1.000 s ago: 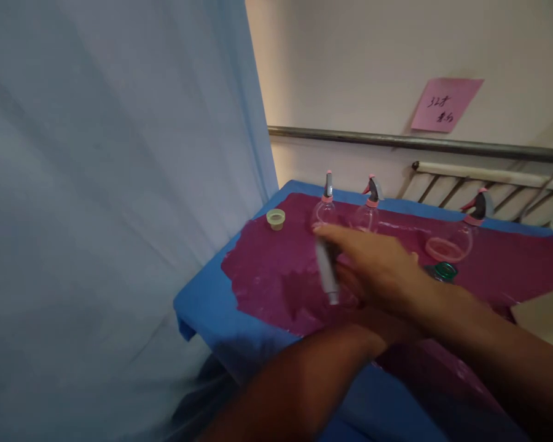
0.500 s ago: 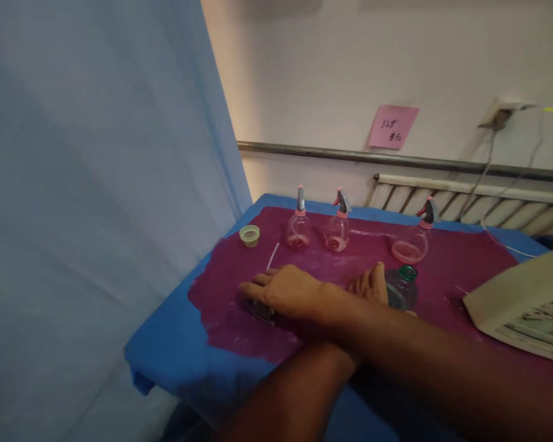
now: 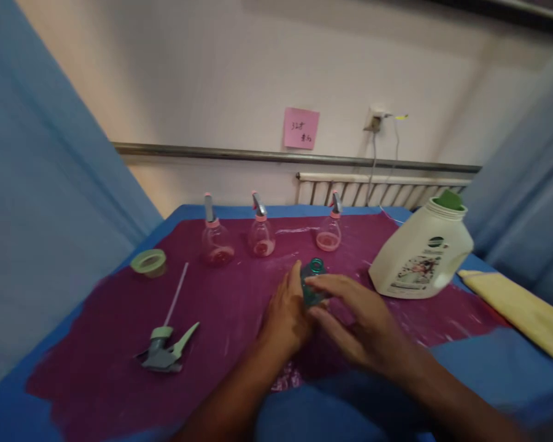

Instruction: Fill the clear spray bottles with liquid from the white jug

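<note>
A spray bottle body point(image 3: 312, 293) with a green neck ring and no top stands on the purple sheet, in the middle. My left hand point(image 3: 288, 313) is wrapped around its left side. On the other side, my right hand point(image 3: 362, 316) has its fingers apart, with the fingertips overlapping the bottle's front; whether they touch it I cannot tell. A grey and light-green spray head point(image 3: 162, 355), its tube point(image 3: 176, 293) pointing away, lies to the left of my hands.
Spray bottles with pink liquid stand at the back: one at left point(image 3: 217, 248), one in the middle point(image 3: 262, 236), one at right point(image 3: 328, 234). A pale-green cup point(image 3: 149, 264) is at left. A big white jug point(image 3: 421, 255) and a folded yellow cloth point(image 3: 520, 310) lie rightward.
My right hand has let go of the spray head at the left and come back to the bottle, so my arms no longer cross. The view has swung right.
</note>
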Demonstrator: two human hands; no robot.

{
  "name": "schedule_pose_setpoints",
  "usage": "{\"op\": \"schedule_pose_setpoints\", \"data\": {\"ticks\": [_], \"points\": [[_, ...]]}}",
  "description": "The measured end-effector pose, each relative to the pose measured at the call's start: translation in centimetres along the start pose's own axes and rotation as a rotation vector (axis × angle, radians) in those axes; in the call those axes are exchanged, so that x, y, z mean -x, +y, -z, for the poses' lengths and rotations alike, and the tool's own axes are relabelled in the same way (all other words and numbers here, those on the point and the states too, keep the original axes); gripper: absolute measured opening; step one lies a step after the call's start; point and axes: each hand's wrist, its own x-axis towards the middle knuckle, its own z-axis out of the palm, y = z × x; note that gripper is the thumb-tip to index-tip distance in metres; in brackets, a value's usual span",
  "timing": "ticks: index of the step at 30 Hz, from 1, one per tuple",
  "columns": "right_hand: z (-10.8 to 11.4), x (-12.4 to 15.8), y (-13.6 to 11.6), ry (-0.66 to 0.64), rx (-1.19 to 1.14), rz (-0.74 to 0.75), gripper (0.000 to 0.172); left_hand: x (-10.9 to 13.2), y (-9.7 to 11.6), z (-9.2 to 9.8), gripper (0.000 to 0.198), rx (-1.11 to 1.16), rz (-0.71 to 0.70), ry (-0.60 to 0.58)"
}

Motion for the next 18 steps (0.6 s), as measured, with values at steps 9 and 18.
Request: {"op": "schedule_pose_setpoints", "data": {"ticks": [9, 18], "points": [[12.9, 7.8, 7.3, 0.707, 0.179, -0.618, 0.050, -0.7, 2.7, 2.2, 0.082, -0.001, 0.187, 0.019], [17.0, 9.5, 17.3, 0.693, 0.043, -0.902, 0.067, -0.4, 3.0, 2.3, 0.090, 0.048, 0.222, 0.106]]}}
